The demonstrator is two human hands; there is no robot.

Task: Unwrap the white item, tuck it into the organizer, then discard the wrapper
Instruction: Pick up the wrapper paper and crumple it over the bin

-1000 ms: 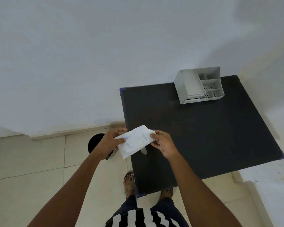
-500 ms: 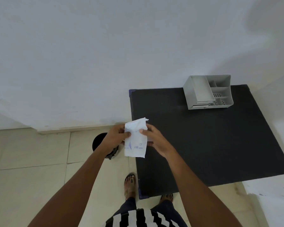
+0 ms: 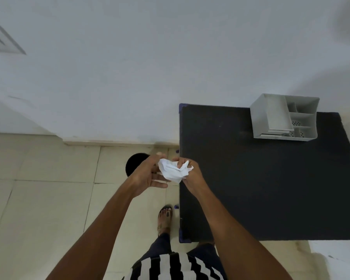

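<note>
A crumpled white wrapper [image 3: 173,170] sits bunched between both hands, just left of the black table's left edge. My right hand [image 3: 190,174] pinches it from the right. My left hand [image 3: 148,174] presses against its left side with the fingers half spread. The grey organizer [image 3: 285,117] stands at the table's far edge, well to the right of my hands, with a flat white piece in its large left compartment. A round black bin [image 3: 134,163] stands on the floor, partly hidden behind my left hand.
The black table [image 3: 271,188] fills the right side, against a white wall [image 3: 129,67]. Pale floor tiles [image 3: 38,199] lie to the left. My sandalled foot [image 3: 165,217] stands by the table's near left corner.
The wrapper was flat and held upright between both hands; it is now crushed into a ball. My view has shifted left, with the bin more in sight.
</note>
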